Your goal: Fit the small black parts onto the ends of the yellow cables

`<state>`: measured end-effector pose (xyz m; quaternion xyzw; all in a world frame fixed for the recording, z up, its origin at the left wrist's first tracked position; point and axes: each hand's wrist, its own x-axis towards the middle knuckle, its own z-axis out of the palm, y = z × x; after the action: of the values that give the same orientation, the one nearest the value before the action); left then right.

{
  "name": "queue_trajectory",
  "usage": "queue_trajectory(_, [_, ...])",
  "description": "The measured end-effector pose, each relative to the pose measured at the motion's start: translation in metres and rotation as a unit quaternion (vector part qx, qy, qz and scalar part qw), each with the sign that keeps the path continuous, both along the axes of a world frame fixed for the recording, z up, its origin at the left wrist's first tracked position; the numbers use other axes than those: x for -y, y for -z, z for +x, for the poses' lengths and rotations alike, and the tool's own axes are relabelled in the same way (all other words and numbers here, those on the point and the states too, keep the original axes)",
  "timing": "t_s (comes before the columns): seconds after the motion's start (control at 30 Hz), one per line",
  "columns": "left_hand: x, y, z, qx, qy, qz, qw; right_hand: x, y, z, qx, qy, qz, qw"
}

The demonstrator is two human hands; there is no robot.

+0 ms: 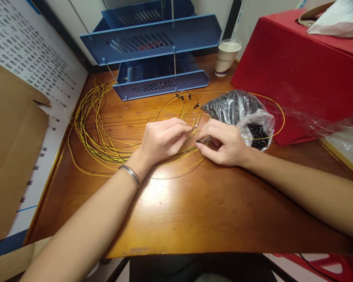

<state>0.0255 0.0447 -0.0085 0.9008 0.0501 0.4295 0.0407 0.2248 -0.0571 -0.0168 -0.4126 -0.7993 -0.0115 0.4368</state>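
My left hand [165,136] is closed in a pinch on a thin wire, whose metal-tipped end [195,126] sticks out past the fingertips. Facing it, my right hand [222,141] pinches a small black connector housing [199,141] between thumb and forefinger. A small gap separates the two sets of fingertips. Yellow and black wires [88,135] lie in a large loose coil to the left and pass beneath both hands. Just beyond the hands, several wire ends carry black connectors [189,96]. A clear plastic bag [238,107] full of small black parts [257,135] rests behind my right hand.
A blue two-tier letter tray [161,84] stands at the back of the wooden table [176,219]. Beside it is a paper cup [227,58] with a lid. A large red box [285,78] fills the right side; a cardboard piece [14,156] leans at left.
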Motion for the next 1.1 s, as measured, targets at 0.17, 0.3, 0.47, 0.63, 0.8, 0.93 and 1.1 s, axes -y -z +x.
queue_trajectory(0.17, [-0.0003, -0.0001, -0.0005, -0.004, 0.010, 0.000, 1.000, 0.0007, -0.0018, -0.0015, 0.002, -0.004, 0.004, 1.000])
queue_trajectory(0.3, [0.0003, -0.0006, -0.0006, -0.007, 0.008, -0.001, 1.000, 0.0015, -0.0019, -0.0017, 0.008, -0.012, -0.003, 1.000])
queue_trajectory(0.47, [0.0014, -0.0025, 0.0000, -0.012, 0.006, 0.016, 1.000, 0.0022, -0.0010, -0.0010, 0.009, -0.027, -0.013, 1.000])
queue_trajectory(0.63, [0.0014, -0.0031, 0.0002, -0.004, 0.004, 0.029, 1.000, 0.0017, -0.0006, -0.0006, -0.005, -0.028, -0.008, 1.000])
queue_trajectory(0.8, [0.0013, -0.0019, 0.0001, -0.006, -0.007, 0.023, 1.000, 0.0008, -0.0026, -0.0009, -0.027, -0.025, -0.006, 0.999])
queue_trajectory(0.93, [0.0012, -0.0020, 0.0002, -0.003, -0.015, 0.034, 0.999, 0.0009, -0.0036, -0.0010, -0.031, -0.019, -0.003, 0.999])
queue_trajectory(1.1, [0.0016, -0.0034, -0.0002, -0.003, -0.018, 0.058, 0.998, 0.0015, -0.0035, -0.0001, -0.028, -0.024, -0.005, 0.999])
